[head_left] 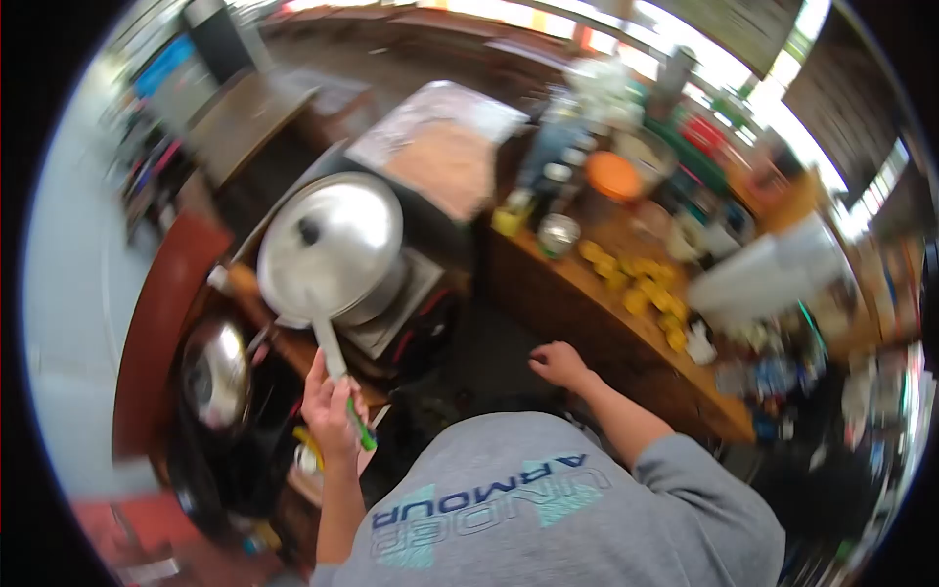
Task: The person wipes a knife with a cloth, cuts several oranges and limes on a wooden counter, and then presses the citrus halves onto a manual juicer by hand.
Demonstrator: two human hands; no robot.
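Observation:
My left hand (334, 406) is wrapped round a flat utensil (330, 344) with a grey-white blade-like end and a green handle end. Its far end overlaps the rim of a silver domed lid (342, 230) with a black knob. The lid covers a metal pot (380, 301) standing on a stove (421, 303). Over the gap between stove and counter, my right hand (560, 365) hangs with its fingers curled in and nothing showing in them.
A wooden counter (528, 269) to the right carries several yellow pieces (641, 284), an orange lid (614, 175), bottles and jars. Behind the stove lies a foil-covered board (435, 142). Another shiny lid or pan (217, 375) sits at the left, near a red-brown panel (161, 342).

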